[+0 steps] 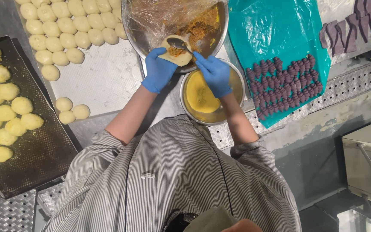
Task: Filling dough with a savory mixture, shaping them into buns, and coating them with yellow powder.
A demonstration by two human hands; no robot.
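Observation:
My left hand (159, 68), in a blue glove, cups a flattened round of pale dough (177, 55) with orange-brown filling on it. My right hand (214, 73), also gloved in blue, holds a metal spoon (177, 43) whose bowl rests on the filling in the dough. Both hands hover over the near rim of a large steel bowl (220, 30) lined with clear film and holding orange-brown filling (202, 26). Below my right hand stands a smaller steel bowl (237, 81) with a yellow mass (200, 96) inside.
Several plain dough balls (67, 25) lie on a light tray (108, 81) at top left. A dark perforated tray (44, 150) at the left holds several filled balls (5, 114). A teal plastic sheet (271, 30) at the right carries several purple pieces (284, 83).

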